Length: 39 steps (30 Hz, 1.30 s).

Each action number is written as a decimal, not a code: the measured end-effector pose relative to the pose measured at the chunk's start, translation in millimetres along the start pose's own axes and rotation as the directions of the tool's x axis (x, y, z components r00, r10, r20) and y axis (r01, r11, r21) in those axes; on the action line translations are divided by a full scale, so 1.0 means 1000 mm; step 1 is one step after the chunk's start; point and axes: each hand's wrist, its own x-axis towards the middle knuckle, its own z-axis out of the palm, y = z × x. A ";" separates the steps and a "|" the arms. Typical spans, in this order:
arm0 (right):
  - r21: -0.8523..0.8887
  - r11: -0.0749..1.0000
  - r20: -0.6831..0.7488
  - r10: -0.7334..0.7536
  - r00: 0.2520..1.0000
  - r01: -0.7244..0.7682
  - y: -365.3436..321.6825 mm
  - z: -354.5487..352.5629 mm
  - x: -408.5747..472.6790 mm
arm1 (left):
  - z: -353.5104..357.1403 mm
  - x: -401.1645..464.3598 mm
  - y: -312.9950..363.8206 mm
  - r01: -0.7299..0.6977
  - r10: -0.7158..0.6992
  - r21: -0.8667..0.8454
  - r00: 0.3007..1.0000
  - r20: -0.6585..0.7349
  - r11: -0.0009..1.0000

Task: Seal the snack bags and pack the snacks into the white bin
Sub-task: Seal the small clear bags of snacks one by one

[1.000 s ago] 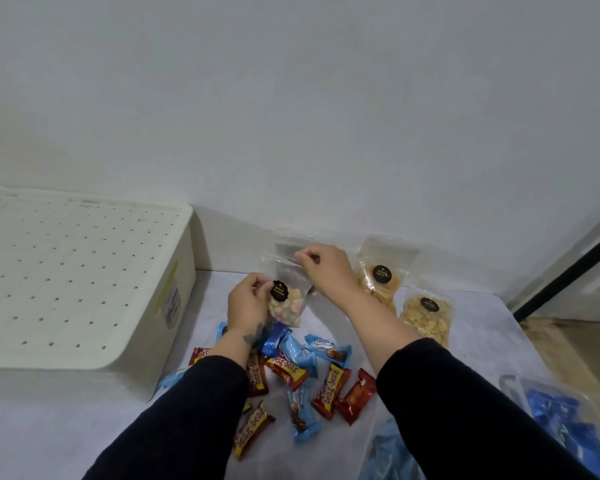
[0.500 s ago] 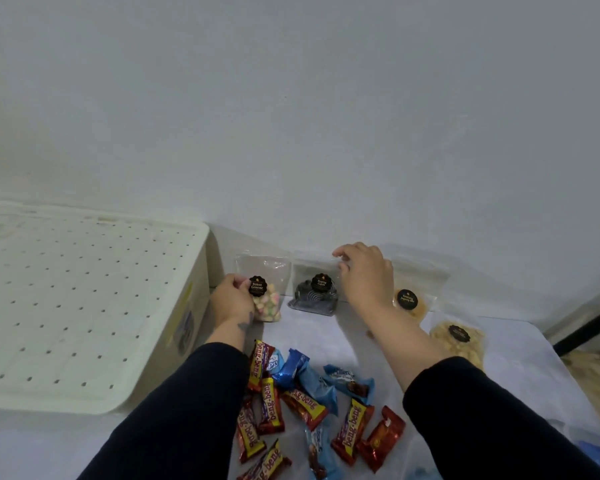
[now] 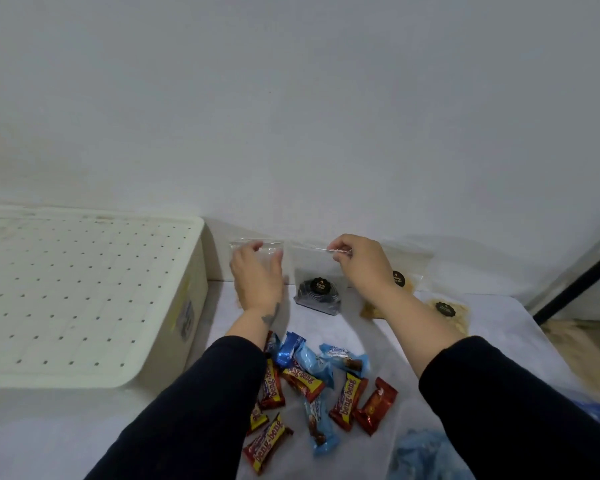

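The white bin (image 3: 174, 341) stands at the left with its perforated lid on. Next to it, a clear snack bag (image 3: 269, 249) leans on the wall; my left hand (image 3: 257, 278) covers it, thumb and fingers around its upper part, hiding its contents. To the right stands a clear bag of dark snacks (image 3: 317, 296) with a black round sticker. My right hand (image 3: 359, 265) pinches this bag's top edge. Two more bags of yellow snacks (image 3: 400, 278) (image 3: 447, 310) lie further right, partly behind my right arm.
Several wrapped chocolate bars (image 3: 309, 386), red and light blue, lie scattered between my forearms on the white cloth. A blue plastic bag (image 3: 426, 455) sits at the bottom right. The wall is close behind the bags, and a dark door frame (image 3: 575, 292) is at the far right.
My left hand has carried the clear bag left and set it against the wall beside the bin. My right hand let go of it and took the top edge of the dark snack bag.
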 end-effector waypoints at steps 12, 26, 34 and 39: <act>0.141 0.981 0.027 0.132 0.991 -0.135 0.034 -0.041 -0.053 | 0.022 -0.052 0.033 0.063 0.080 -0.409 0.943 0.324 0.911; 0.084 0.979 -0.013 0.188 0.982 -0.187 0.045 -0.045 -0.061 | 0.025 -0.045 0.040 0.242 -0.037 -0.428 0.900 0.434 0.871; 0.102 0.988 0.053 0.109 0.993 -0.114 0.043 -0.040 -0.056 | 0.023 -0.042 0.040 0.254 -0.041 -0.420 0.890 0.454 0.871; 0.182 0.976 0.039 0.112 0.993 -0.118 0.043 -0.036 -0.052 | 0.024 -0.041 0.039 0.254 -0.038 -0.428 0.892 0.451 0.867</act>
